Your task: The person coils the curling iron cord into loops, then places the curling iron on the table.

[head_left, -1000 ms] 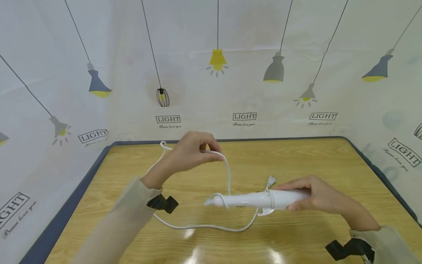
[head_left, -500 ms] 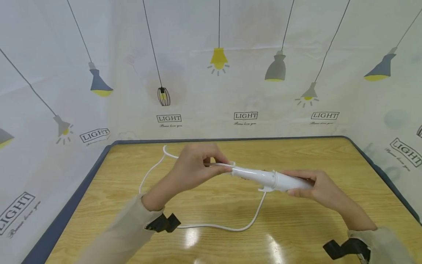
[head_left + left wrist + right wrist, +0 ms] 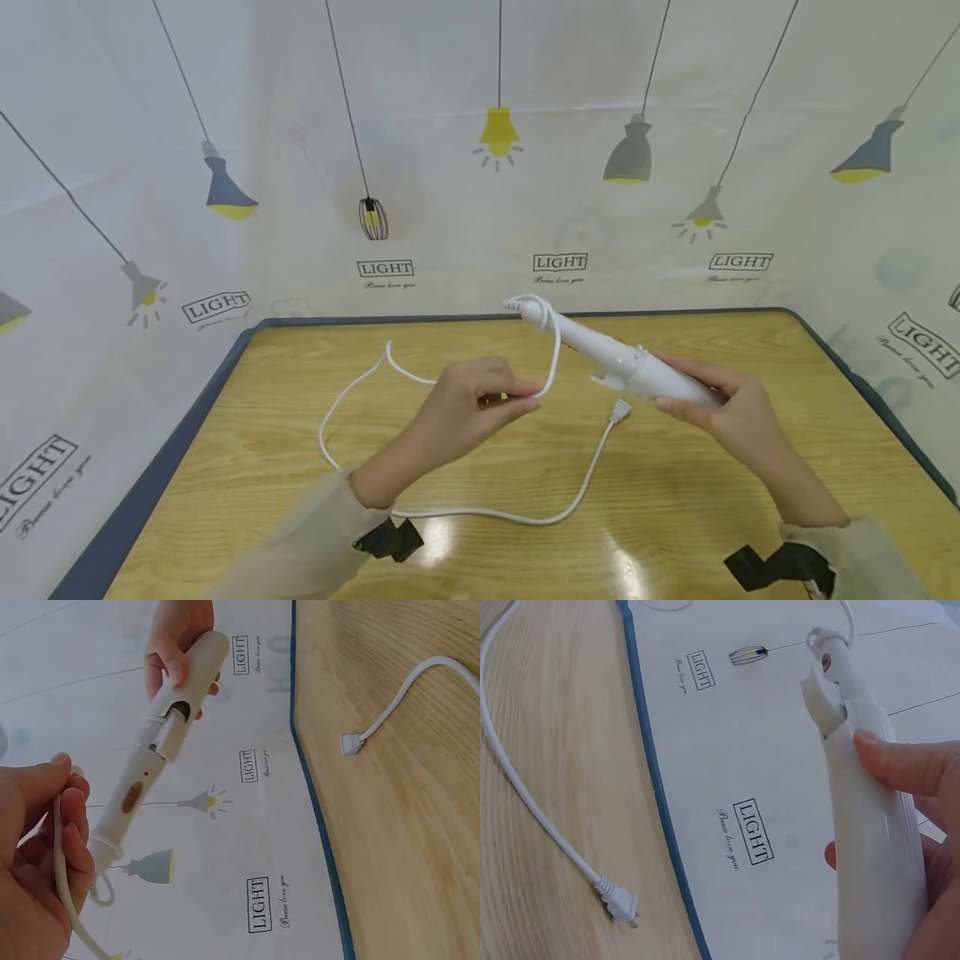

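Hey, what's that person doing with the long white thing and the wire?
Someone is handling a white wand-shaped device and its cord. The right hand holds the thick end, with the device tilted up above the wooden table. The left hand pinches the cord, which loops around the narrow end. More of the cord lies on the table, and its plug rests there, not plugged into anything.

In the head view, the left sleeve (image 3: 307,533) hides some white cord (image 3: 480,512)
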`<state>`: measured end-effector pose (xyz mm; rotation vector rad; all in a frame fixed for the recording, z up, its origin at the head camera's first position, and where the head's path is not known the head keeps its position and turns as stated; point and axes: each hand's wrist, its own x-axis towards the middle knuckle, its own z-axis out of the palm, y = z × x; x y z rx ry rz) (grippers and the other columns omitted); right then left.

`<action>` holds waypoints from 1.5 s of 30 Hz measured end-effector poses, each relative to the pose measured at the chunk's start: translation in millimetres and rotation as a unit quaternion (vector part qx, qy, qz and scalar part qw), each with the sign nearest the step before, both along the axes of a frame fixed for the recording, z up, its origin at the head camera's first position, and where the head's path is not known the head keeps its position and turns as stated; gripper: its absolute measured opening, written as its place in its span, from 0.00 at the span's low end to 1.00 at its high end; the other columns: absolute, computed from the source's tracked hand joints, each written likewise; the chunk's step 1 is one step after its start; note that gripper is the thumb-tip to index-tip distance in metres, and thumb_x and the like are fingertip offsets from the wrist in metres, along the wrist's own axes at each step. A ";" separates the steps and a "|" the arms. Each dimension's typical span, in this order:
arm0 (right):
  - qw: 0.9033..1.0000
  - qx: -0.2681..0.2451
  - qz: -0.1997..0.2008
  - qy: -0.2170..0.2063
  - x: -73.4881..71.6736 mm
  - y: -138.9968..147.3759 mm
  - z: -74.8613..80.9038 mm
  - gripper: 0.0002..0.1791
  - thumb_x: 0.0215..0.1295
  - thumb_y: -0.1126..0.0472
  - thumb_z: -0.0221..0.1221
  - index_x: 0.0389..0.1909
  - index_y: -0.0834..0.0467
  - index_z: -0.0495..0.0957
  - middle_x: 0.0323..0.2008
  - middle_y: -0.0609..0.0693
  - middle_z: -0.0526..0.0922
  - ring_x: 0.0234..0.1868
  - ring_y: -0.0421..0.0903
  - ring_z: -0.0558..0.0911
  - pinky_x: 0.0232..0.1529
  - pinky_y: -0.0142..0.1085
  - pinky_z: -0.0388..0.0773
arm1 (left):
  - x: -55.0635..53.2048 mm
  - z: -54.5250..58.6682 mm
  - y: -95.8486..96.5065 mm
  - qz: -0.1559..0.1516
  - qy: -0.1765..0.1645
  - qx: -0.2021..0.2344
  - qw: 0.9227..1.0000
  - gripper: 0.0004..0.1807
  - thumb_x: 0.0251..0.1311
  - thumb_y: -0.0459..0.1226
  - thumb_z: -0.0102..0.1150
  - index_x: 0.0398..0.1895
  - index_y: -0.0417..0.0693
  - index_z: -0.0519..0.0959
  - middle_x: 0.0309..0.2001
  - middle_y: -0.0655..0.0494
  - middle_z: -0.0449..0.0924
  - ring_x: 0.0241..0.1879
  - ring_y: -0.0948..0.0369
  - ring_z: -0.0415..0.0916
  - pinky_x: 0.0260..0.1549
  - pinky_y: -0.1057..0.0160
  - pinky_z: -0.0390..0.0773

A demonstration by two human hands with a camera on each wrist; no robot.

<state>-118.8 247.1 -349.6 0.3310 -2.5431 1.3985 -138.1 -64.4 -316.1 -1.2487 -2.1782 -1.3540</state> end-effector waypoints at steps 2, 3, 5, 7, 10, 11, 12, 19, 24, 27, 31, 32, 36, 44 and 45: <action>1.000 -0.020 0.003 0.010 0.7 1.8 2.0 0.28 0.53 0.66 0.65 0.57 0.56 0.73 0.48 0.30 0.74 0.44 0.29 0.74 0.34 0.25 0.75 | -1.4 -7.5 -0.7 0.000 -0.014 0.012 1.000 0.08 0.51 0.29 0.64 0.36 0.38 0.84 0.22 0.60 0.74 0.20 0.69 0.63 0.16 0.70 0.67; 0.999 -0.030 0.007 0.014 0.8 2.7 3.0 0.28 0.53 0.67 0.65 0.58 0.56 0.73 0.49 0.30 0.74 0.45 0.30 0.74 0.34 0.25 0.75 | -2.4 -11.4 -1.2 0.002 -0.022 0.017 1.000 0.09 0.52 0.29 0.63 0.37 0.38 0.84 0.23 0.59 0.74 0.20 0.69 0.63 0.16 0.69 0.67; 0.999 -0.044 0.013 0.020 1.5 4.2 5.1 0.28 0.53 0.69 0.64 0.58 0.57 0.73 0.50 0.30 0.75 0.46 0.30 0.74 0.35 0.24 0.75 | -5.1 -20.2 -1.7 0.004 -0.049 0.027 0.998 0.10 0.53 0.28 0.61 0.40 0.37 0.83 0.23 0.57 0.75 0.21 0.68 0.64 0.17 0.69 0.69; 0.998 -0.055 0.021 0.020 2.5 5.3 6.7 0.28 0.53 0.71 0.64 0.58 0.57 0.72 0.50 0.31 0.75 0.47 0.31 0.74 0.36 0.25 0.75 | -7.5 -27.6 -2.1 -0.005 -0.100 0.040 0.994 0.11 0.56 0.28 0.59 0.42 0.37 0.82 0.26 0.55 0.76 0.23 0.66 0.69 0.20 0.68 0.72; 0.997 -0.068 0.032 0.018 4.4 5.5 8.5 0.28 0.53 0.73 0.63 0.58 0.59 0.72 0.50 0.32 0.76 0.46 0.34 0.76 0.36 0.27 0.76 | -14.5 -37.7 -2.2 -0.028 -0.180 0.055 0.982 0.12 0.59 0.29 0.56 0.46 0.35 0.80 0.30 0.50 0.79 0.28 0.60 0.74 0.26 0.67 0.75; 0.997 -0.072 0.038 0.017 5.0 5.5 8.7 0.28 0.53 0.73 0.63 0.57 0.59 0.73 0.50 0.33 0.76 0.45 0.34 0.76 0.35 0.27 0.76 | -17.3 -39.9 -2.6 -0.035 -0.205 0.056 0.976 0.12 0.60 0.29 0.55 0.46 0.34 0.79 0.31 0.48 0.80 0.30 0.58 0.75 0.28 0.66 0.76; 0.996 -0.078 0.046 0.017 5.5 5.4 8.9 0.28 0.52 0.74 0.63 0.57 0.60 0.72 0.50 0.34 0.77 0.45 0.35 0.76 0.35 0.27 0.76 | -20.6 -41.9 -3.0 -0.041 -0.226 0.055 0.972 0.12 0.61 0.30 0.54 0.46 0.34 0.79 0.32 0.46 0.80 0.31 0.57 0.76 0.29 0.65 0.76; 0.983 -0.137 0.118 0.025 9.8 5.5 7.7 0.28 0.48 0.81 0.60 0.54 0.64 0.75 0.49 0.42 0.79 0.41 0.39 0.77 0.34 0.28 0.76 | -44.1 -50.6 -9.3 -0.070 -0.278 0.011 0.958 0.12 0.63 0.34 0.53 0.42 0.35 0.80 0.29 0.51 0.80 0.26 0.62 0.74 0.25 0.64 0.76; 0.968 -0.166 0.182 0.047 11.4 6.3 3.7 0.29 0.45 0.85 0.59 0.52 0.67 0.74 0.49 0.47 0.80 0.41 0.41 0.77 0.35 0.29 0.76 | -52.2 -52.0 -16.1 -0.089 -0.281 0.003 0.956 0.10 0.64 0.32 0.52 0.40 0.33 0.80 0.30 0.53 0.81 0.25 0.62 0.73 0.24 0.64 0.75; 0.962 -0.167 0.210 0.050 12.3 7.2 2.1 0.30 0.45 0.85 0.58 0.53 0.68 0.74 0.49 0.47 0.79 0.42 0.40 0.78 0.37 0.28 0.75 | -57.2 -52.6 -18.3 -0.112 -0.288 -0.006 0.951 0.10 0.64 0.31 0.51 0.39 0.31 0.79 0.32 0.50 0.81 0.27 0.62 0.74 0.28 0.62 0.76; 0.950 -0.172 0.255 0.050 12.9 9.6 2.9 0.30 0.46 0.85 0.58 0.54 0.68 0.73 0.51 0.47 0.79 0.45 0.40 0.78 0.39 0.28 0.75 | -65.9 -53.4 -22.1 -0.110 -0.303 -0.037 0.946 0.10 0.64 0.29 0.49 0.35 0.29 0.78 0.31 0.50 0.81 0.26 0.64 0.73 0.29 0.62 0.76; 0.948 -0.171 0.266 0.048 12.9 10.3 3.7 0.30 0.46 0.85 0.58 0.54 0.68 0.73 0.51 0.47 0.78 0.45 0.40 0.78 0.40 0.28 0.75 | -68.1 -52.9 -23.4 -0.104 -0.307 -0.043 0.945 0.09 0.64 0.28 0.49 0.35 0.28 0.78 0.31 0.51 0.81 0.25 0.64 0.72 0.28 0.63 0.75; 0.947 -0.137 0.289 0.040 13.1 12.5 6.0 0.29 0.46 0.84 0.60 0.54 0.68 0.73 0.51 0.48 0.79 0.43 0.41 0.79 0.38 0.30 0.76 | -75.8 -48.9 -29.5 -0.076 -0.308 -0.074 0.946 0.08 0.63 0.28 0.50 0.33 0.31 0.78 0.26 0.56 0.77 0.22 0.64 0.67 0.23 0.68 0.69; 0.948 -0.031 0.317 -0.009 10.6 9.5 6.2 0.30 0.45 0.77 0.65 0.53 0.59 0.76 0.48 0.45 0.80 0.38 0.41 0.79 0.30 0.34 0.77 | -85.0 -33.4 -33.2 -0.062 -0.263 -0.148 0.951 0.05 0.59 0.35 0.59 0.30 0.42 0.81 0.24 0.57 0.75 0.21 0.64 0.65 0.22 0.66 0.69; 0.947 -0.021 0.320 -0.016 9.5 8.7 6.6 0.29 0.46 0.76 0.65 0.53 0.59 0.76 0.48 0.45 0.80 0.38 0.41 0.79 0.30 0.35 0.77 | -85.2 -31.0 -33.5 -0.058 -0.259 -0.154 0.952 0.05 0.58 0.36 0.60 0.29 0.43 0.81 0.24 0.57 0.75 0.22 0.64 0.65 0.23 0.66 0.69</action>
